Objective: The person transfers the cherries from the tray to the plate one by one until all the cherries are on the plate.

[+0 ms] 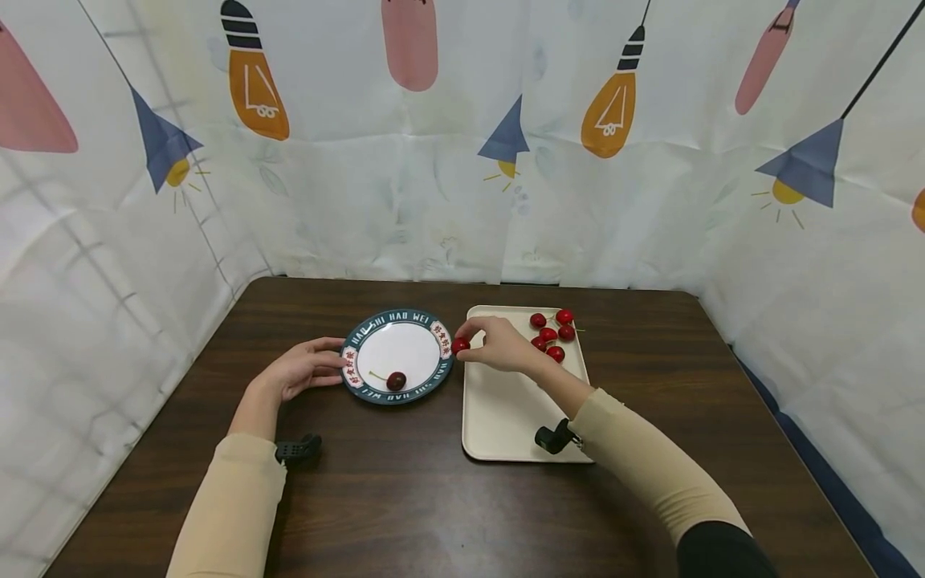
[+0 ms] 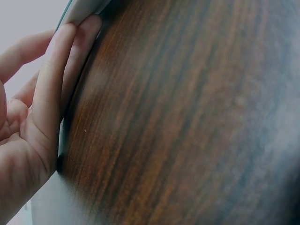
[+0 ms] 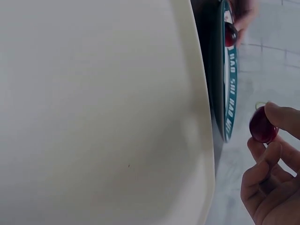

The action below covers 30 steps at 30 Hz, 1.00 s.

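Note:
My right hand (image 1: 499, 345) pinches a red cherry (image 3: 263, 125) between thumb and fingers, at the right rim of the round plate (image 1: 372, 359). That plate is white with a blue-green lettered rim. One dark cherry (image 1: 395, 381) with a stem lies on its lower part. At the plate's left side, my left hand (image 1: 312, 368) has its fingers extended against the rim. In the left wrist view the fingertips (image 2: 91, 23) meet the rim's underside, low over the wood. A cream rectangular tray (image 1: 499, 417) lies under my right forearm, with several red cherries (image 1: 548, 335) at its far right corner.
Plate and tray stand side by side on a dark wooden table (image 1: 390, 498). White curtains (image 1: 448, 201) printed with lamps and bulbs hang behind it and at both sides. Each wrist wears a small black camera (image 1: 555, 437).

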Motion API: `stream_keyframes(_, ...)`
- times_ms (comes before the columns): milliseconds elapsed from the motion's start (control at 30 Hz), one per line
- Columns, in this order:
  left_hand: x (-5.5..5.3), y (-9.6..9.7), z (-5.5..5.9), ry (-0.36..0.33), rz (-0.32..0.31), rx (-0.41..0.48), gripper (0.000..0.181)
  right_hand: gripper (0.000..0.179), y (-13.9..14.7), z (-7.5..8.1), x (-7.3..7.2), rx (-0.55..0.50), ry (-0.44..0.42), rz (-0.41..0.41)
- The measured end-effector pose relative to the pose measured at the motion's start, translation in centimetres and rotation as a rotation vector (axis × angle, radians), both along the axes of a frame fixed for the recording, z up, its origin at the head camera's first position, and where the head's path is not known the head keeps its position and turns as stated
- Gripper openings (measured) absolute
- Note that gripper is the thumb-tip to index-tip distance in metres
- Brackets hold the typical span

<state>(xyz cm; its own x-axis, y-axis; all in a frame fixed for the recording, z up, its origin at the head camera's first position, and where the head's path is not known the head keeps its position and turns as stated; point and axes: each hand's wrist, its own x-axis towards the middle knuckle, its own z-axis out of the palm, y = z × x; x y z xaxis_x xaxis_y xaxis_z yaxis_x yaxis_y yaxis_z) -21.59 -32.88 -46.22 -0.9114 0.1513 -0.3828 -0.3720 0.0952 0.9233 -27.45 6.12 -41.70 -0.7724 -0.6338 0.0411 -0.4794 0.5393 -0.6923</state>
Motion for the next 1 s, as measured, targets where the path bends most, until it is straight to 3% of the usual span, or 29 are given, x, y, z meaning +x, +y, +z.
stream_keyframes(333, -0.1, -0.1, -0.2, -0.006, 0.002, -0.001, 0.075, 0.030, -2.0, -0.5, 0.5, 0.010, 0.027, 0.036)
stream_keyframes(567, -0.1, 0.0, 0.0, -0.007, 0.002, -0.004, 0.074, 0.033, -3.1, -0.8, 1.0, -0.005, -0.013, 0.068)
stream_keyframes(1000, 0.1, 0.1, 0.1, 0.000, 0.007, -0.005, 0.073, 0.033, -2.8, -0.4, 1.0, -0.003, 0.005, 0.075)
